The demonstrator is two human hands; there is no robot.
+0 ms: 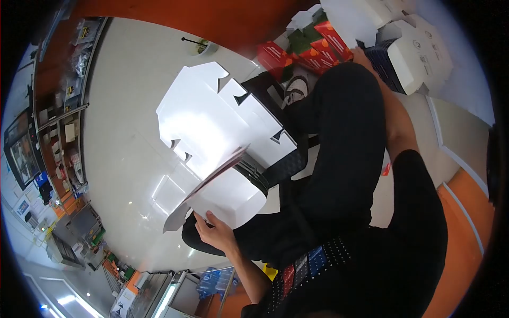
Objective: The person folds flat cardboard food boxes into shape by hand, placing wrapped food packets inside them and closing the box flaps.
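Note:
A large white die-cut cardboard sheet point(196, 116) lies over the knees at the centre, with notches along its edges. Below it, a partly folded white cardboard piece point(228, 196) stands beside a thin upright panel seen edge-on. My left hand point(213, 231) pinches the lower edge of this folded piece. At the upper right, my right hand point(362, 59) reaches between red printed boxes point(333, 40) and a stack of flat cardboard with dark edges point(384, 66). Its fingers are mostly hidden.
White printed cardboard sheets point(424, 53) lean at the upper right. A potted plant point(204, 49) stands on the tiled floor point(127, 106). Shelves point(66, 143) line the left side. Blue water bottles point(214, 282) stand at the bottom. An orange panel point(461, 233) is at the right.

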